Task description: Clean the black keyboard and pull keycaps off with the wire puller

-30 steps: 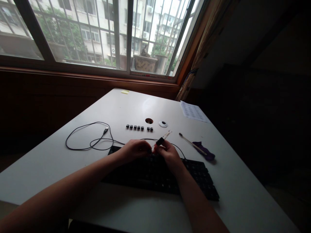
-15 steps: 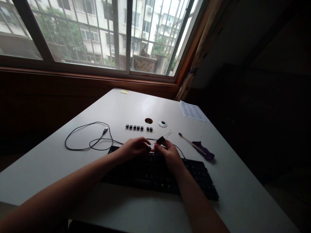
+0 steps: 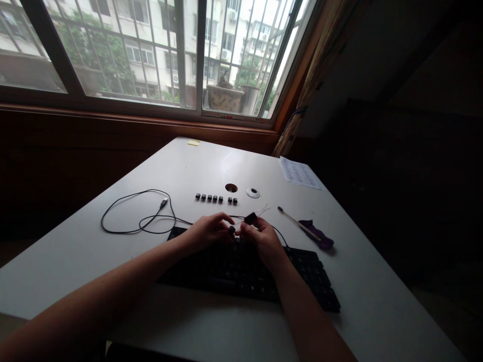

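Note:
A black keyboard (image 3: 222, 274) lies across the white table, under both my hands. My left hand (image 3: 207, 231) reaches over its upper left part and pinches a small black keycap (image 3: 231, 230) at the fingertips. A short way to the right, my right hand (image 3: 264, 239) is closed on a keycap puller (image 3: 250, 217). The puller has a black handle, and its thin wire prongs point up and away to the right. Beyond the hands, several loose keycaps (image 3: 215, 198) stand in a row with one gap in it.
A black USB cable (image 3: 109, 229) loops on the left. To the right, a thin-handled brush (image 3: 296, 219) rests partly on a purple cloth (image 3: 322, 240). A round hole (image 3: 231, 188), a white ring-shaped cover (image 3: 252, 193), printed paper (image 3: 300, 173) and a yellow note (image 3: 193, 143) lie farther back.
The keycap at my left fingertips has turned slightly. My right hand and the puller have barely shifted. Everything else looks the same.

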